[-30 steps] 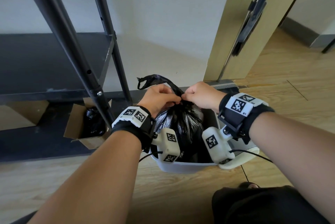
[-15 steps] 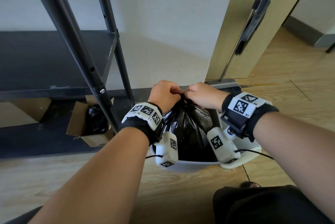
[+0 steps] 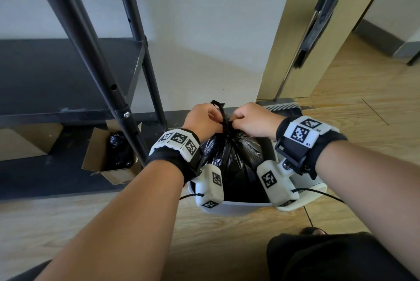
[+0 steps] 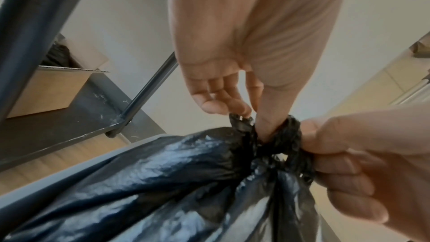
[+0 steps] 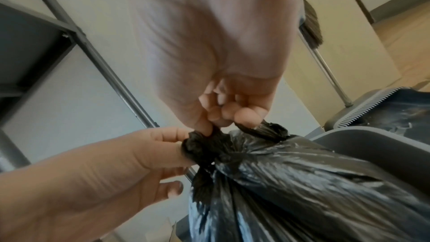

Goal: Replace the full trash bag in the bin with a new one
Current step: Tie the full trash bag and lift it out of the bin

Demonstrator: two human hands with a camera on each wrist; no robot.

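A full black trash bag (image 3: 231, 158) sits in a white bin (image 3: 227, 209) on the wooden floor. Its neck is gathered into a twisted knot (image 3: 223, 122), and a short loose end sticks up above. My left hand (image 3: 203, 119) pinches the knot from the left, and in the left wrist view its thumb (image 4: 267, 126) pokes into the twisted plastic (image 4: 286, 141). My right hand (image 3: 251, 118) pinches the same knot from the right, and in the right wrist view its fingertips (image 5: 221, 115) are curled on the plastic (image 5: 204, 146). The bin rim (image 5: 372, 144) lies just behind the bag.
A black metal shelf unit (image 3: 109, 89) stands close on the left. On its lowest shelf sits an open cardboard box (image 3: 106, 167) holding black bags. A dustpan (image 3: 281, 105) and a broom (image 3: 316, 30) lean by the door frame behind the bin. My dark-clothed leg (image 3: 329, 258) is at the bottom right.
The long loose loop of bag that trailed to the left has been drawn in to a tight knot between my hands. Only a short end now stands up.
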